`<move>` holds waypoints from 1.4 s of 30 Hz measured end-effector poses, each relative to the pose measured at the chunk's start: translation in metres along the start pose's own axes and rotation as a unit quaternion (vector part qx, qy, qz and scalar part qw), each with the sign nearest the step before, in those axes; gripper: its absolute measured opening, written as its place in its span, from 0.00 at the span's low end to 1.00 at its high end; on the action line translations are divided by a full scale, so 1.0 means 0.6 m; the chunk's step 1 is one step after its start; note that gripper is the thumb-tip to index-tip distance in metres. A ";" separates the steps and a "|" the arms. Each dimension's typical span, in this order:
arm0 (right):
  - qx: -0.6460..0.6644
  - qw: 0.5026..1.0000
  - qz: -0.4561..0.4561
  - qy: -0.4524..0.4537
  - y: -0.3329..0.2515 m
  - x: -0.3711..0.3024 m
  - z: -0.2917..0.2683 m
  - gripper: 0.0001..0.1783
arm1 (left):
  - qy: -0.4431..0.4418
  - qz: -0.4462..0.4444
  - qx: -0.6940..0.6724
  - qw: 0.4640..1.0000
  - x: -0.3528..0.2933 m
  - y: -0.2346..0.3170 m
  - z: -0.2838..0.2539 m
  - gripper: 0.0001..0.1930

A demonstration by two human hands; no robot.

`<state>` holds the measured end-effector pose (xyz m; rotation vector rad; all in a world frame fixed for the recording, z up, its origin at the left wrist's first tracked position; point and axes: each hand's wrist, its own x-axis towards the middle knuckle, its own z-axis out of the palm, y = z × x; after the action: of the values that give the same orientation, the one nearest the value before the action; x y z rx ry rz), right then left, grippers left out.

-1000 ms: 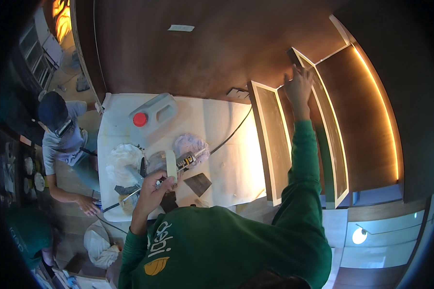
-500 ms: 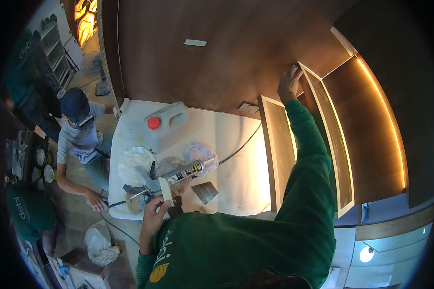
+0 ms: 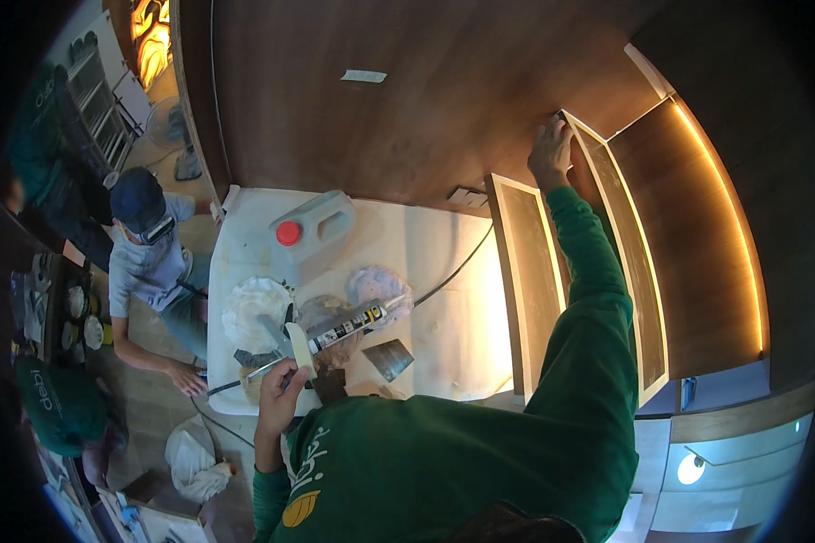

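My left hand (image 3: 279, 398) is closed round a flat cream-coloured piece (image 3: 302, 350), held upright between thumb and fingers; its exact kind is unclear. Raised at the end of my outstretched arm, my right hand (image 3: 550, 152) has its fingers bent over the far corner of a pale-edged shelf panel (image 3: 620, 262). A second pale-edged panel (image 3: 523, 281) stands left of that arm. Just beyond my left hand, a sealant cartridge (image 3: 346, 329) lies on the white surface (image 3: 444, 326) beside crumpled translucent plastic (image 3: 376, 288).
A grey jug with a red cap (image 3: 289, 233), a dark square plate (image 3: 388, 360) and a black cable (image 3: 453, 279) are on the surface. A brown panel (image 3: 371, 136) rises behind, bearing a white tape strip (image 3: 364, 76). A capped co-worker (image 3: 149, 262) crouches at left.
My left hand has shifted slightly left, tilting the cream-coloured piece. My right hand remains at the panel's corner. The view has moved slightly.
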<state>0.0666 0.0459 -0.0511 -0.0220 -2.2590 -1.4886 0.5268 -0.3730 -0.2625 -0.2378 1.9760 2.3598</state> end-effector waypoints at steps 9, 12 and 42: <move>0.241 0.964 -0.087 -0.076 -0.010 -0.016 0.022 0.26 | 0.005 0.010 -0.086 0.996 0.014 -0.019 0.012 0.09; 0.365 0.915 -0.131 -0.107 -0.003 -0.005 -0.069 0.21 | -0.020 0.034 -0.010 0.999 0.043 -0.025 0.023 0.09; 0.769 0.606 -0.203 0.022 0.199 -0.178 -0.318 0.15 | -0.249 0.312 0.057 0.915 0.321 0.309 0.289 0.14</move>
<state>0.2584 -0.0476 0.0771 1.0343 -2.7586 0.7844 0.2961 -0.2468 -0.0820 1.0406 2.0967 2.2419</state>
